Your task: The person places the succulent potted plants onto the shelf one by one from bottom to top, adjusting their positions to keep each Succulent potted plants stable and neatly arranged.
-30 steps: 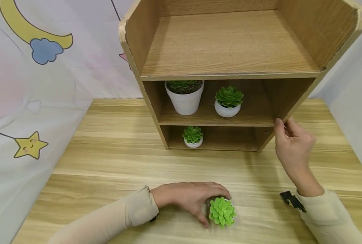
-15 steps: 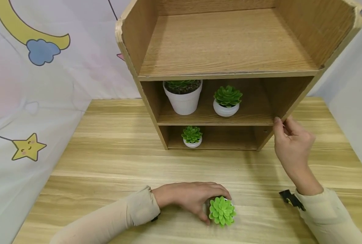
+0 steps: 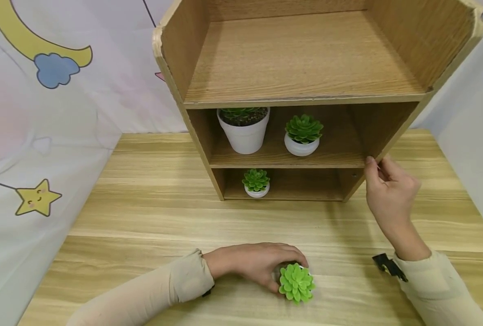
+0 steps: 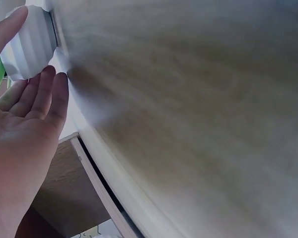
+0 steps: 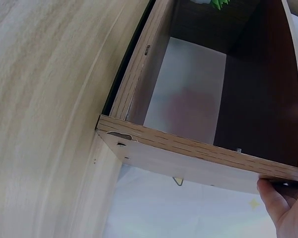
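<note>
A bright green potted succulent (image 3: 296, 283) stands on the table near its front. My left hand (image 3: 261, 262) curves round its left side, thumb in front and fingers behind. The left wrist view shows its ribbed white pot (image 4: 30, 44) between the thumb and the fingers of that hand (image 4: 27, 124). My right hand (image 3: 392, 194) grips the right side edge of a wooden shelf unit (image 3: 306, 59) at the height of the middle board. In the right wrist view only part of that hand (image 5: 288, 210) appears, at the lower right by the shelf's side panel.
On the middle board stand a tall white pot (image 3: 247, 136) with a plant, its top hidden, and a small potted succulent (image 3: 303, 136). Another small succulent (image 3: 257, 183) sits at the bottom left. A printed cloth (image 3: 115, 81) hangs behind the wood-grain table (image 3: 143, 203).
The thumb of my left hand has drawn in against the pot of the bright green succulent. My right hand keeps its place on the shelf. The head view has shifted slightly.
</note>
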Tool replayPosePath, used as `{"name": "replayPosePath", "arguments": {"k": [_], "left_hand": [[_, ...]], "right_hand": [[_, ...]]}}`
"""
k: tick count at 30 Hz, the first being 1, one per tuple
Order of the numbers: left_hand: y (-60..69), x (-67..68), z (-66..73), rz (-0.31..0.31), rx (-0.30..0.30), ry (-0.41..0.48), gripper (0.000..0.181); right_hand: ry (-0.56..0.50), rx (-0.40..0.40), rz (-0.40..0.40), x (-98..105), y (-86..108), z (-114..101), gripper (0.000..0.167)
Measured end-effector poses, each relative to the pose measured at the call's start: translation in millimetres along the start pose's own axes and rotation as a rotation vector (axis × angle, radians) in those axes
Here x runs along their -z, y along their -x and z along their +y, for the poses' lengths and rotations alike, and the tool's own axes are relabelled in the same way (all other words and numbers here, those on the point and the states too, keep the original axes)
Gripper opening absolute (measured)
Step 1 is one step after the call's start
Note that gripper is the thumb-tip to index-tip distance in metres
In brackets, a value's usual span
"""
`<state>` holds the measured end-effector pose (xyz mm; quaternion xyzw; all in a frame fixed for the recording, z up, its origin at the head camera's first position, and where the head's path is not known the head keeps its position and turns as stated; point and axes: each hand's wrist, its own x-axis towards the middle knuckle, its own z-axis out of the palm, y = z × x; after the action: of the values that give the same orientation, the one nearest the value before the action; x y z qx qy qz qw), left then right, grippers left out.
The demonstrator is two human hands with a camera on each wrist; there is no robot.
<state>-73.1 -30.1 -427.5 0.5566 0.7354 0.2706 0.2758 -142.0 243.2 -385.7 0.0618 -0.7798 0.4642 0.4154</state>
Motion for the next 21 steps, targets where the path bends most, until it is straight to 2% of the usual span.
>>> {"name": "replayPosePath", "arguments": {"k": [21], "left_hand": [[-2.8, -0.2, 1.5, -0.012, 0.007, 0.002, 0.065]], "right_hand": [[-0.017, -0.004, 0.017, -1.3, -0.1, -2.2, 0.016]]}}
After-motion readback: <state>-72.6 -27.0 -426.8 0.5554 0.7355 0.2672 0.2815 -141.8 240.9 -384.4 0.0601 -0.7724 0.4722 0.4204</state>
